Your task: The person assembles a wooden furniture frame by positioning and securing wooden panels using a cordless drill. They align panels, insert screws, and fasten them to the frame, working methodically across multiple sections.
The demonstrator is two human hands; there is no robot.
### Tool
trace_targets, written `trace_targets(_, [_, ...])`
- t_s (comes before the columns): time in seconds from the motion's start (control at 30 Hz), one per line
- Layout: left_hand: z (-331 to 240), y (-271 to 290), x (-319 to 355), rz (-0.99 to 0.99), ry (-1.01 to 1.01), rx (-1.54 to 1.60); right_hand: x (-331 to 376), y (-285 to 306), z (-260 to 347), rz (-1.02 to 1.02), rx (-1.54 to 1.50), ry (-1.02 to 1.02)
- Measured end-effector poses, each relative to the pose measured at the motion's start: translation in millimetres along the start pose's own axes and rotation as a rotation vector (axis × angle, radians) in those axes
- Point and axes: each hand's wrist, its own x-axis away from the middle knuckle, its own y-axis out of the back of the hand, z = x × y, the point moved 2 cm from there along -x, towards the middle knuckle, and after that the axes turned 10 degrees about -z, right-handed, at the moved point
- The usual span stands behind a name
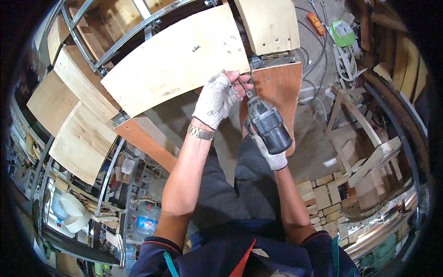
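My right hand (276, 159), in a white knitted glove, is wrapped around the handle of a black and grey power drill (267, 123). Most of those fingers are hidden under the tool's body. From the drill's nose a thin dark bit (242, 85) points up and to the left. My left hand (218, 96), gloved with bare fingertips, has its fingers closed around that bit. It is beside the near right corner of a curved pale plywood panel (177, 57). Just right of the fingers stands a reddish-brown board (279, 87) with a metal hinge (277, 59) at its top.
Another plywood panel (270, 25) lies beyond the hinge. At the left are stacked plywood pieces (80, 141) and a curved metal frame (110, 51). An orange power strip (315, 23) and cables lie on the floor at the far right. A wooden stand (364, 115) and wood offcuts (325, 196) are at the right.
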Motion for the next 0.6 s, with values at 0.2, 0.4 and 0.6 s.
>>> trace_targets(0.2, [6.3, 0.9, -0.9, -0.061, 0.050, -0.010, -24.5, 13.3, 38.8, -0.025, -0.113, -0.134])
trace_targets(0.4, [14.1, -8.5, -5.0, -0.041, 0.064, 0.016, 3.5, 2.0, 15.7, -0.164, -0.049, -0.246])
trace_targets(0.6, [24.0, -18.7, -8.3, -0.105, 0.095, 0.011, 2.0, 6.8, 26.1, -0.135, -0.133, -0.347])
